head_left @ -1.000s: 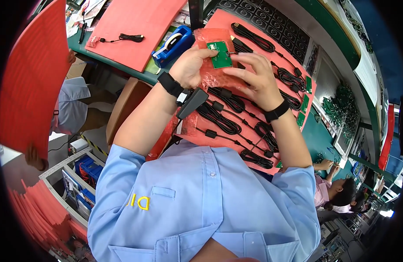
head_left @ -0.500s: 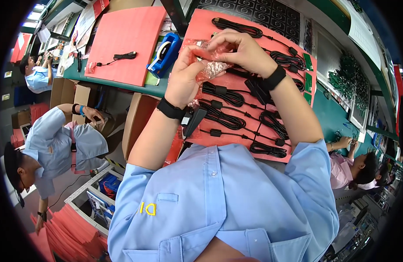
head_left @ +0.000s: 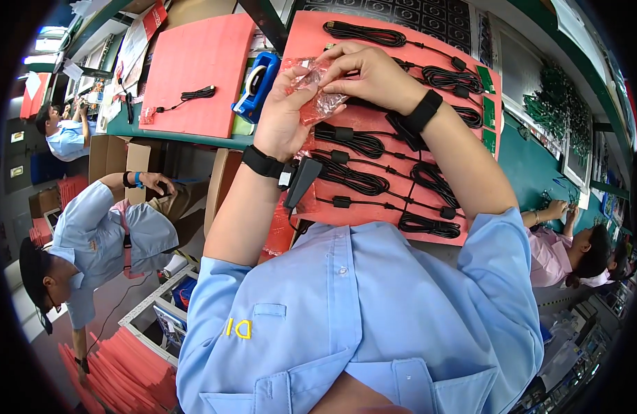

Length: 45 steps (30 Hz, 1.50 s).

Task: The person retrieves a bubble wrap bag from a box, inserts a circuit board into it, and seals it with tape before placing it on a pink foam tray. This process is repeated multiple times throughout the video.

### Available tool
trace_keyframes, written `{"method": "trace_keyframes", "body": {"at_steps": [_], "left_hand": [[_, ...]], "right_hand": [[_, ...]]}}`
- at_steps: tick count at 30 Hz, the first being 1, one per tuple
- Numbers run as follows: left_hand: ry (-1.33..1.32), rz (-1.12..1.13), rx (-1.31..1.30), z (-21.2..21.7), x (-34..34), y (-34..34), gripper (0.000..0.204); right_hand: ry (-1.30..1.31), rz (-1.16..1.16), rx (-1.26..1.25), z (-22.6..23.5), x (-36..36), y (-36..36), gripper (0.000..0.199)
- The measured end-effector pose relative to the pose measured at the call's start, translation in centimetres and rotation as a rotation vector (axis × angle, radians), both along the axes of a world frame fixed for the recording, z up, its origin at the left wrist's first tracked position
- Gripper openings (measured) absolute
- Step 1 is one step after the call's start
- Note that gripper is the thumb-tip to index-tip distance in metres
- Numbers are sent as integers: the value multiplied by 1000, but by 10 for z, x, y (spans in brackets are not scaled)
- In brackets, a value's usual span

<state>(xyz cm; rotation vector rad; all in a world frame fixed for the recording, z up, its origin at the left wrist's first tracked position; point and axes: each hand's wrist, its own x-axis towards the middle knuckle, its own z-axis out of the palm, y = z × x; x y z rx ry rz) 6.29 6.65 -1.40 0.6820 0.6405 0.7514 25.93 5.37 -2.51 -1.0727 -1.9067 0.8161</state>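
A crinkled, clear reddish plastic bag (head_left: 321, 105) is between my two hands, over the pink foam sheet (head_left: 484, 62). My left hand (head_left: 284, 119) is closed on the bag's left side. From the right, my right hand (head_left: 373, 77) pinches its upper edge between thumb and fingers. What the bag contains, if anything, I cannot make out. Below my hands, several coiled black cables (head_left: 353, 181) with small black blocks along them lie on the foam. A black box-shaped part (head_left: 304, 183) hangs by my left wristband.
A blue tape dispenser (head_left: 257, 88) stands left of my hands. Beyond it, another pink foam sheet (head_left: 194, 76) bears one small black cable (head_left: 197, 94). Green circuit boards (head_left: 489, 110) lie along the right foam edge. A co-worker (head_left: 118, 228) bends over cardboard boxes at left; others sit at right.
The bag has turned and shows more of its face between my hands. My left hand has shifted slightly left. The co-worker at left has moved a little.
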Motion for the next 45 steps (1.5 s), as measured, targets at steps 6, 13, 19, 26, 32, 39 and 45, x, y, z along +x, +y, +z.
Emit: {"method": "trace_keyframes", "body": {"at_steps": [6, 13, 19, 26, 32, 39, 45], "left_hand": [[169, 21, 118, -20, 1, 13, 37], [280, 10, 24, -26, -9, 41, 29], [301, 15, -75, -28, 0, 41, 28], [362, 53, -91, -16, 7, 22, 26], [359, 91, -76, -18, 0, 20, 27], [303, 115, -14, -11, 5, -8, 27], [296, 106, 76, -18, -3, -37, 30]], "right_hand": [[54, -440, -25, 73, 69, -88, 35], [414, -1238, -200, 3, 261, -263, 18], [243, -1267, -835, -190, 281, -274, 32], [714, -1195, -628, -228, 266, -268, 31], [99, -1289, -318, -261, 222, -303, 21], [-392, -1230, -394, -263, 256, -333, 24], [294, -1099, -134, -49, 201, -296, 21]]}}
